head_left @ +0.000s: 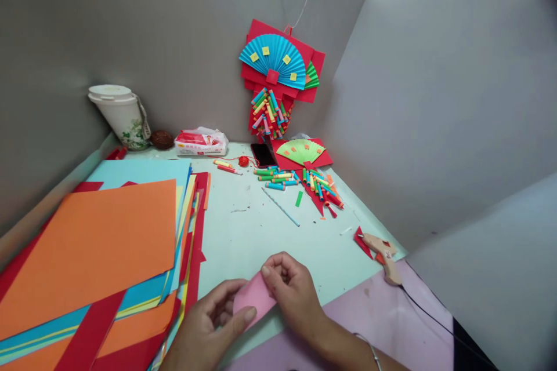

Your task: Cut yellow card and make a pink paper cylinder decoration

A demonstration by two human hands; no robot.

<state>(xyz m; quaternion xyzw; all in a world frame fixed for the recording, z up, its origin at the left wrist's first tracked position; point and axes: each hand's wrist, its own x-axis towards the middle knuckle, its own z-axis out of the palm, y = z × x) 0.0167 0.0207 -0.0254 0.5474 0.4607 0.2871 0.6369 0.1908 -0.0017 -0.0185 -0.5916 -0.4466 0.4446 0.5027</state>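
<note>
A piece of pink paper (254, 295) is held between both hands above the front of the table, bent into a curve. My left hand (221, 316) is closed on its left side, thumb in front and fingers behind. At the upper right edge, my right hand (292, 290) pinches it between thumb and curled fingers. Beyond the hands, a thin patterned stick (281, 207) and a small green paper strip (299, 199) lie on the pale green tabletop.
At left lies a stack of coloured paper (126, 232). A glue gun (383, 252) with a cord rests at right. Behind are small paper rolls (276, 177), a red fan ornament (302, 153), a phone (263, 155), a tissue pack (201, 142) and a white cup (122, 116). Another ornament (278, 61) hangs above.
</note>
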